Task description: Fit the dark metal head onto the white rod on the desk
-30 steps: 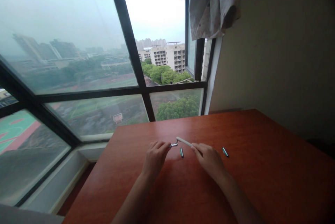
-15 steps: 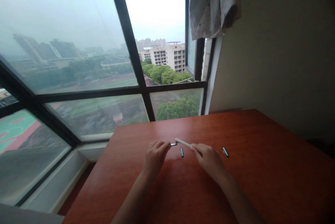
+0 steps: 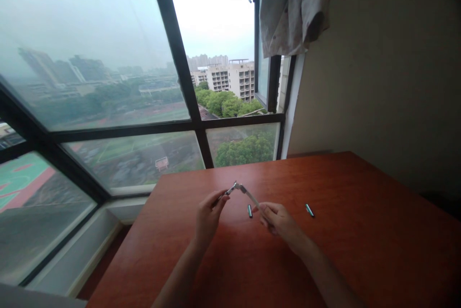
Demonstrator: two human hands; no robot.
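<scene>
Silver metal piece (image 3: 232, 188): pinched in our left hand (image 3: 208, 216) fingertips; looks light, stiff, probably slick; we'd grip its near end. Pale stick (image 3: 252, 198): our right hand (image 3: 277, 219) closes around its lower end; seems light, stiff. Small green piece (image 3: 249, 210) just left of right hand, slightly crowding; second green piece (image 3: 309, 210) off right, on the bench (image 3: 363, 221).

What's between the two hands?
In the head view, a small green piece lies on the table between the left hand and right hand, nearer the right. Also between them are the silver tool and pale stick they hold.
</scene>
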